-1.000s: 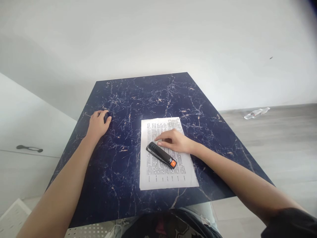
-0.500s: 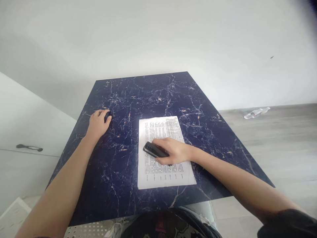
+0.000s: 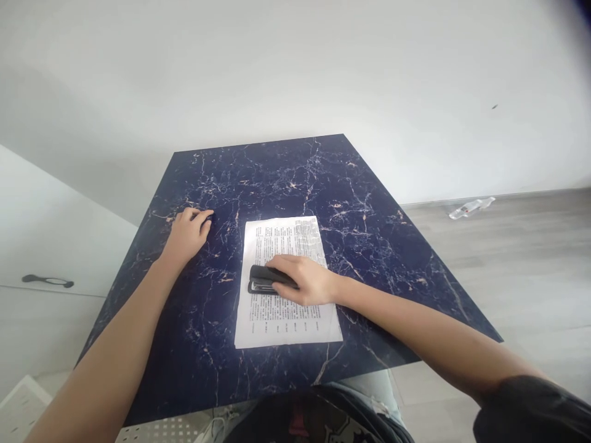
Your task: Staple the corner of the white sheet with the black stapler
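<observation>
Right hand [image 3: 305, 280] now has the stapler [image 3: 265, 275]: fingers over the far side, thumb along the near side, palm over the rear end. A second ago it was just beside the stapler, not gripping; half a second ago it already had hold of it. Since then the stapler has turned from a diagonal to nearly crosswise, nose to the left.

Stapler location: over the paper [image 3: 289, 335], around mid-height, nose just inside the left edge. Can't tell if it's resting on the paper or slightly lifted. Gap and metal show at the nose, so I'd say it isn't pressed down.

Paper has shifted a bit left on the desk [image 3: 258, 178] too; the camera also moved slightly, so don't over-read that. It lies flat, near the person's side.

Left hand [image 3: 187, 237] is on the desk, left of the paper and well apart from it, fingers bent, thumb apart from the index finger. A dark object showed between thumb and fingers earlier; against the dark desk I can't tell if it's there now, so can't call that grasp.

What it means: stapler is under right-hand control, my read is a full grasp rather than a touch. Left hand isn't steadying the paper, so paper could drag with the stapler.
</observation>
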A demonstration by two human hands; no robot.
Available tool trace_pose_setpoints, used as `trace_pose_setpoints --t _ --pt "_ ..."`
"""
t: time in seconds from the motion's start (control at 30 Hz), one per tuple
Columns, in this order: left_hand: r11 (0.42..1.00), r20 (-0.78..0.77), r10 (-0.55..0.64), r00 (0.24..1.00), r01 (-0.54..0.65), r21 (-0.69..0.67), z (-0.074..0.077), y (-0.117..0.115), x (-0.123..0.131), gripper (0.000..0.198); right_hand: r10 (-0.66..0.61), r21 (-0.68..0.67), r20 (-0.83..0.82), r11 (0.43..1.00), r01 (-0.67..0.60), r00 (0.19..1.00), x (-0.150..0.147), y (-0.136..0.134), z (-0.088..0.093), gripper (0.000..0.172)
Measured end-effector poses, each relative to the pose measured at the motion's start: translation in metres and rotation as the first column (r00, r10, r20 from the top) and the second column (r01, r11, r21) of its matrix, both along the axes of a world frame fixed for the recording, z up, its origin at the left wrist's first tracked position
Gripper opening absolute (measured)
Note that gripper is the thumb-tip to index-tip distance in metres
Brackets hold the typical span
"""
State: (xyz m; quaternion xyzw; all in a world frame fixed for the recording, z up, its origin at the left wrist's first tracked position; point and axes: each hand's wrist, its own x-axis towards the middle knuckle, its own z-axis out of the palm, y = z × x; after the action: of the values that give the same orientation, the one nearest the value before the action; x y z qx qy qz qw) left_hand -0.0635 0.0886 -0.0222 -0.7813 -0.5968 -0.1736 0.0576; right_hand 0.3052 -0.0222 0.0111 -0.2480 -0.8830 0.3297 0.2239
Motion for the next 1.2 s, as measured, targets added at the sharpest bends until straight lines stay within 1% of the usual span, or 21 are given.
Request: trace_pose_setpoints --t 0.1,0.2,0.23,0.27,0.3,0.33,0.4,0.43,0.47,0.5,0.53,0.6,0.7,0.87,0.93,1.0,1.07,1.13,1.2 --pt "1.0 0.003 -0.019 1.0 0.018 0.017 0.003 -0.003 0.004 0.043 0.064 0.171 0.021 0.983 -0.067 0.998 0.002 -0.003 0.001 0.027" --pt "0.996 0.046 -0.041 0.998 0.037 0.081 0.013 -0.01 0.013 0.041 0.062 0.304 0.054 0.95 -0.076 0.997 0.007 -0.001 0.004 0.032" --pt "0.991 0.065 -0.077 0.995 0.069 0.111 0.018 -0.014 0.02 0.039 0.05 0.327 0.062 0.943 -0.067 0.997 0.01 0.001 0.005 0.033" --pt "0.983 0.081 -0.145 0.986 0.134 0.129 0.022 -0.019 0.028 0.038 0.037 0.341 0.069 0.938 -0.058 0.997 0.013 0.003 0.005 0.033" --pt "0.965 0.095 -0.241 0.966 0.228 0.132 0.025 -0.024 0.038 0.037 0.026 0.347 0.074 0.937 -0.05 0.997 0.016 0.006 0.004 0.033" --pt "0.932 0.104 -0.355 0.929 0.344 0.114 0.027 -0.029 0.049 0.037 0.02 0.348 0.078 0.936 -0.046 0.997 0.019 0.008 0.004 0.034" --pt "0.835 0.121 -0.548 0.828 0.549 0.03 0.029 -0.039 0.07 0.039 0.017 0.34 0.079 0.939 -0.043 0.997 0.022 0.012 0.002 0.035" --pt "0.785 0.111 -0.613 0.782 0.619 -0.028 0.029 -0.043 0.078 0.04 0.016 0.336 0.076 0.941 -0.041 0.997 0.022 0.012 0.001 0.035" --pt "0.745 0.097 -0.654 0.75 0.661 -0.088 0.028 -0.046 0.084 0.041 0.014 0.332 0.072 0.943 -0.038 0.997 0.022 0.013 0.001 0.036" --pt "0.717 0.08 -0.679 0.73 0.682 -0.142 0.028 -0.048 0.087 0.042 0.016 0.327 0.068 0.944 -0.038 0.998 0.021 0.012 0.0 0.036" --pt "0.706 0.059 -0.686 0.725 0.684 -0.185 0.028 -0.049 0.088 0.043 0.021 0.319 0.062 0.947 -0.04 0.998 0.02 0.012 0.0 0.036" --pt "0.72 0.027 -0.669 0.743 0.657 -0.224 0.029 -0.049 0.085 0.042 0.031 0.295 0.042 0.955 -0.042 0.999 0.018 0.01 0.001 0.036" --pt "0.75 0.026 -0.634 0.773 0.623 -0.224 0.033 -0.047 0.077 0.041 0.031 0.252 0.013 0.967 -0.033 0.999 0.013 0.006 0.001 0.036" --pt "0.729 0.089 -0.648 0.756 0.65 -0.216 0.031 -0.045 0.073 0.04 0.051 0.21 0.029 0.976 -0.056 0.998 0.004 0.001 -0.003 0.037" --pt "0.73 0.103 -0.644 0.758 0.649 -0.213 0.029 -0.045 0.073 0.04 0.059 0.169 0.021 0.984 -0.062 0.998 0.005 0.002 -0.001 0.04" --pt "0.732 0.129 -0.635 0.762 0.647 -0.215 0.028 -0.044 0.073 0.039 0.07 0.064 -0.004 0.996 -0.069 0.998 0.011 0.006 0.004 0.044" --pt "0.728 0.168 -0.628 0.76 0.649 -0.219 0.027 -0.044 0.072 0.039 0.092 -0.092 -0.02 0.991 -0.093 0.996 0.022 0.014 0.011 0.046" --pt "0.726 0.204 -0.614 0.762 0.647 -0.233 0.025 -0.042 0.07 0.039 0.134 -0.248 -0.02 0.959 -0.135 0.991 0.035 0.023 0.017 0.042" --pt "0.728 0.235 -0.595 0.768 0.64 -0.247 0.023 -0.042 0.068 0.038 0.178 -0.377 -0.027 0.909 -0.175 0.984 0.046 0.031 0.019 0.038"
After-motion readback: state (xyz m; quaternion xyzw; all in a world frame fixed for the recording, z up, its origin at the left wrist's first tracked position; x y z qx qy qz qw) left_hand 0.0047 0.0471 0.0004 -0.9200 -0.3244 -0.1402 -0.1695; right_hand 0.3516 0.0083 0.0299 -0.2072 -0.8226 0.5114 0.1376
